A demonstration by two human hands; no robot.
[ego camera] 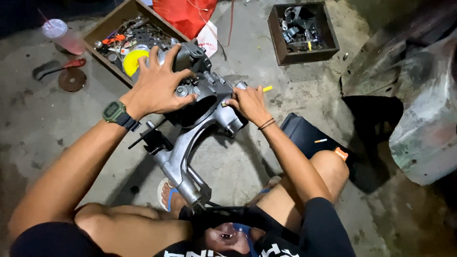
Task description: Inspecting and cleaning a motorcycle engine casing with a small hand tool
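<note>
A grey metal engine casing [207,102] with a long arm lies on the concrete floor between my knees. My left hand [159,83], with a green watch on the wrist, presses down flat on the casing's top, fingers spread. My right hand [247,102] is closed around a yellow-handled tool [267,88] whose tip is set against the casing's right side. A black part [154,140] sticks out from the casing's left.
A wooden box [112,26] of tools and parts stands behind the casing, a second smaller box [304,33] at the back right. A pink cup [62,35], a red bag [183,14], a black pad [304,135] and a large metal body panel [419,104] surround me.
</note>
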